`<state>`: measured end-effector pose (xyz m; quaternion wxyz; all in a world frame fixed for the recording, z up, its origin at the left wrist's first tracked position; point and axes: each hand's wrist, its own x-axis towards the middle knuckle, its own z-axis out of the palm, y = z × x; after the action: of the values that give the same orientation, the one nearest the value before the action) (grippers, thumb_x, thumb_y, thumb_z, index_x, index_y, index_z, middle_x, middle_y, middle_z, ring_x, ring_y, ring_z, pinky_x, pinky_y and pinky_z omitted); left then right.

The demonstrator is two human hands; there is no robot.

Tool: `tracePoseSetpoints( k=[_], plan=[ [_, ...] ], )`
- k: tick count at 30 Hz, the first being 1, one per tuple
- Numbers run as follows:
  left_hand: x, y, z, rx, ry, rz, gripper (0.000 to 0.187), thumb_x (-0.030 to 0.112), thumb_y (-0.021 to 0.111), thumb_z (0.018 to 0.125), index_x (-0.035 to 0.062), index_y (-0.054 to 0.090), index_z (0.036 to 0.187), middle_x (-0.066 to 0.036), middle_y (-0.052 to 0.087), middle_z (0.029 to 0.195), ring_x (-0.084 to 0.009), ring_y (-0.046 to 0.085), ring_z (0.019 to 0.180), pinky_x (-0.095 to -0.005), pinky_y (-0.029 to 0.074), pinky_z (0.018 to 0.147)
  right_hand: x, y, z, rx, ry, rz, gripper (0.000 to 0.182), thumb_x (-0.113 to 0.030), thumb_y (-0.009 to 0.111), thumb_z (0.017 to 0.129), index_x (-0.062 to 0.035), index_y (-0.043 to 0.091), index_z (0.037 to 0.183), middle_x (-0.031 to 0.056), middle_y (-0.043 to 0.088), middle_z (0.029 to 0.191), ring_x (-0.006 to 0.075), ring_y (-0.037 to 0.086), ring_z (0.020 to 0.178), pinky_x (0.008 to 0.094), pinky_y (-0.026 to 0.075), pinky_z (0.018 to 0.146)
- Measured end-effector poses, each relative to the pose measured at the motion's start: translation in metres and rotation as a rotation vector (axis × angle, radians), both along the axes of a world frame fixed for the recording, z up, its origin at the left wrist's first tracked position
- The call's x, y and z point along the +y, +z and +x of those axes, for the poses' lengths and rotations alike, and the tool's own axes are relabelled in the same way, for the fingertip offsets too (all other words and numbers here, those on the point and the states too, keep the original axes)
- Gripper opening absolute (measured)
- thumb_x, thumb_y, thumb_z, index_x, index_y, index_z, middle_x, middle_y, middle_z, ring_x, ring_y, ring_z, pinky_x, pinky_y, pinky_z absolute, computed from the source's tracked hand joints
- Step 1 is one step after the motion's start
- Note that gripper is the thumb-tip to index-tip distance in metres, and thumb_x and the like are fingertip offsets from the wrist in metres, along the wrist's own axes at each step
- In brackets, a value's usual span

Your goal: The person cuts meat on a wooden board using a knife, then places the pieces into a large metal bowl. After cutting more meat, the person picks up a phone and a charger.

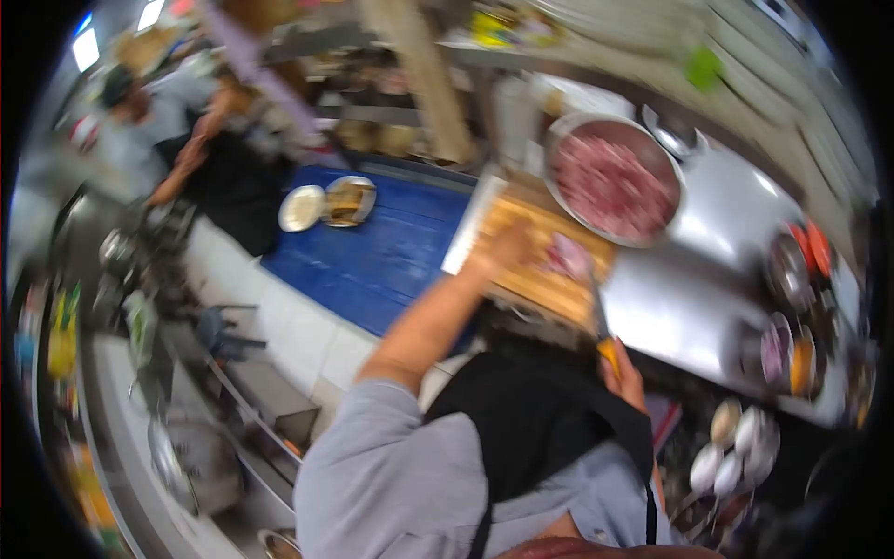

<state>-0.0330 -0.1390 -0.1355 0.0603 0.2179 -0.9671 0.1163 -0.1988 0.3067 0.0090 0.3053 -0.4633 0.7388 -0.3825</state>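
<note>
A wooden cutting board (523, 284) lies on the steel counter, with a piece of pinkish meat (566, 256) on its right half. My left hand (507, 246) is over the board, left of the meat; motion blurs its fingers. At the board's right edge, my right hand (626, 374) is closed around the yellow handle of a knife (599, 307), whose blade points up toward the meat. Just behind the board stands a large metal bowl (679, 200) filled with cut raw meat (615, 186).
The steel counter (694, 270) extends right, with small bowls (775, 349) near its end. Left is a blue surface (391, 252) with two round containers (303, 208). A co-worker (177, 140) stands at the upper left. Several eggs (729, 473) sit at the lower right.
</note>
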Motion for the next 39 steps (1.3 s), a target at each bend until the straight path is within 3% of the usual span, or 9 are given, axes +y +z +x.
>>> tracePoseSetpoints(
  k=[1,2,3,5,8,11,24,30,39],
  plan=[
    [0.078,0.067,0.01,0.225,0.233,0.511,0.034,0.032,0.07,0.083,0.0026,0.075,0.1,-0.022,0.071,0.109,-0.0406,0.067,0.098,-0.0493,0.054,0.087,0.0,-0.012,-0.002,0.05,0.021,-0.134,0.056,-0.011,0.062,0.102,-0.0065,0.043,0.155,0.0227,0.072,0.105,0.0262,0.073,0.095,0.0317,0.053,0.085],
    [0.098,0.084,0.019,0.11,0.12,0.418,0.033,0.027,0.067,0.085,0.0015,0.075,0.104,-0.021,0.071,0.103,-0.042,0.065,0.1,-0.0502,0.053,0.09,-0.001,-0.021,-0.007,0.023,0.041,-0.125,0.056,-0.014,0.059,0.104,-0.0079,0.04,0.157,0.0226,0.071,0.105,0.0239,0.071,0.094,0.0311,0.052,0.085],
    [0.108,0.079,0.025,0.251,0.061,0.367,0.028,0.017,0.063,0.086,-0.0005,0.071,0.106,-0.024,0.068,0.104,-0.044,0.065,0.1,-0.0499,0.053,0.09,-0.006,0.001,-0.005,0.05,0.068,-0.006,0.055,-0.017,0.057,0.106,-0.0092,0.039,0.157,0.0221,0.071,0.106,0.0236,0.07,0.094,0.0316,0.052,0.084],
    [0.127,0.082,0.019,0.445,0.276,0.565,0.019,0.004,0.06,0.083,-0.0016,0.068,0.099,-0.026,0.061,0.101,-0.0433,0.062,0.1,-0.0487,0.053,0.087,-0.019,0.016,-0.003,0.06,0.081,0.035,0.054,-0.018,0.054,0.107,-0.01,0.038,0.158,0.0221,0.071,0.107,0.0252,0.07,0.094,0.0324,0.052,0.084],
    [0.134,0.082,0.007,0.493,0.309,0.665,0.021,0.004,0.061,0.083,-0.0006,0.068,0.102,-0.025,0.061,0.105,-0.0424,0.062,0.1,-0.0486,0.053,0.087,-0.039,0.011,-0.003,0.056,0.103,0.004,0.054,-0.015,0.054,0.107,-0.0101,0.038,0.158,0.023,0.071,0.112,0.0252,0.07,0.1,0.0325,0.052,0.087],
    [0.152,0.115,0.0,0.404,0.245,0.658,0.022,0.005,0.061,0.084,0.0006,0.068,0.104,-0.023,0.061,0.109,-0.0418,0.063,0.101,-0.0484,0.053,0.089,-0.056,0.016,0.001,0.056,0.124,-0.072,0.055,-0.013,0.054,0.106,-0.0099,0.037,0.159,0.024,0.07,0.116,0.0247,0.07,0.106,0.0323,0.051,0.091],
    [0.139,0.103,0.015,0.258,0.321,0.583,0.022,0.006,0.059,0.087,-0.0002,0.066,0.107,-0.023,0.061,0.11,-0.0412,0.064,0.107,-0.0446,0.054,0.092,-0.071,0.034,-0.002,0.018,0.147,0.002,0.056,-0.013,0.054,0.106,-0.008,0.037,0.159,0.0252,0.071,0.112,0.031,0.072,0.104,0.0328,0.052,0.089],
    [0.129,0.112,0.031,0.272,0.358,0.577,0.024,0.004,0.056,0.089,-0.0038,0.068,0.108,-0.025,0.062,0.113,-0.0408,0.065,0.109,-0.0434,0.055,0.093,-0.066,0.023,-0.002,0.168,0.184,-0.15,0.055,-0.014,0.054,0.106,-0.0063,0.037,0.158,0.0261,0.071,0.113,0.0299,0.072,0.103,0.032,0.052,0.088],
    [0.129,0.11,0.04,0.217,0.307,0.595,0.024,0.006,0.057,0.088,-0.0029,0.068,0.107,-0.023,0.061,0.112,-0.0393,0.063,0.107,-0.0425,0.054,0.093,-0.061,0.026,0.004,0.142,0.227,-0.068,0.057,-0.01,0.056,0.104,-0.0061,0.037,0.158,0.0255,0.071,0.117,0.0292,0.072,0.107,0.0321,0.052,0.089]
  ],
)
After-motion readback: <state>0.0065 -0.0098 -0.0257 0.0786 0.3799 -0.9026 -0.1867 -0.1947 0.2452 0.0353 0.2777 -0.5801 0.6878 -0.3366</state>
